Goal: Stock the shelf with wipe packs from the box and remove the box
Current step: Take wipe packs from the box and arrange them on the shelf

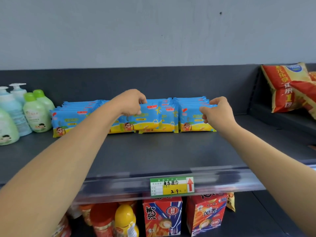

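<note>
Pinching blue-and-yellow plastic wipe packs [150, 117] by top edges with left hand [131, 103] and right hand [218, 112], we judge them soft, light, slippery.

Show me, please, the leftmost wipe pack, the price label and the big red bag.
leftmost wipe pack [68, 122], head view, on its front face.
price label [171, 186], head view, on its yellow field, at the shelf edge.
big red bag [281, 84], head view, on its printed front.
</note>
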Tool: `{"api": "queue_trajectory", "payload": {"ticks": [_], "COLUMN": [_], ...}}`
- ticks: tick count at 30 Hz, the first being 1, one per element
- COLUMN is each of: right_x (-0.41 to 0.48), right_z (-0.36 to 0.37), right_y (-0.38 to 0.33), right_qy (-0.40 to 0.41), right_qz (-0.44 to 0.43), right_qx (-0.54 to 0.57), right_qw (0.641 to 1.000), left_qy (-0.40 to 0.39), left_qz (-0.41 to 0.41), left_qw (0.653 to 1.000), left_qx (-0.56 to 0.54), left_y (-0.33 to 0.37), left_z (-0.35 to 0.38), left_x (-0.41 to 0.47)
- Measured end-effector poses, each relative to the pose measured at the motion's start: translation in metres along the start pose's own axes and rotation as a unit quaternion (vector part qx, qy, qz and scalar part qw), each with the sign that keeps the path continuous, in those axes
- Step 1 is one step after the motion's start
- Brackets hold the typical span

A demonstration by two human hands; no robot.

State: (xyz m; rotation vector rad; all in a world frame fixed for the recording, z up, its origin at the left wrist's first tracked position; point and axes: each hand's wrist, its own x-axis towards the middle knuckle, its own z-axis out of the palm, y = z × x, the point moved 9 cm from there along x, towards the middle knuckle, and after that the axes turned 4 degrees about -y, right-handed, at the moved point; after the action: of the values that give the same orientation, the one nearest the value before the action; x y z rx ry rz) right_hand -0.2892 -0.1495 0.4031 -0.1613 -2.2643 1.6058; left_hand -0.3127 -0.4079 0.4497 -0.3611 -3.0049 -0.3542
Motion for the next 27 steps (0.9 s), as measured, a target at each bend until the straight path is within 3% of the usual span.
{"api": "queue_trajectory", "payload": {"ticks": [13,21,27], "right_x": [-0.023,-0.03,-0.036], "right_z": [0.098,0.116,0.123], "right_y": [-0.034,-0.038,-0.041], "right_qy": [-0.139,-0.162,-0.167], "right_qz": [-0.028,-0.041,-0.043], "right_qx": [-0.007,-0.022,-0.022], "right_qw": [0.99,0.986,0.985], "left_qy": [0.019,0.07,0.096], "left_qz": [-0.092,-0.063,-0.033], "left_qw": [0.994,0.991,0.993], "left_qx": [0.063,0.095,0.058], "left_y": [-0.08,-0.08,-0.082], "left_z": [0.002,0.001,0.003], "left_x": [-0.011,-0.013,-0.013]}}
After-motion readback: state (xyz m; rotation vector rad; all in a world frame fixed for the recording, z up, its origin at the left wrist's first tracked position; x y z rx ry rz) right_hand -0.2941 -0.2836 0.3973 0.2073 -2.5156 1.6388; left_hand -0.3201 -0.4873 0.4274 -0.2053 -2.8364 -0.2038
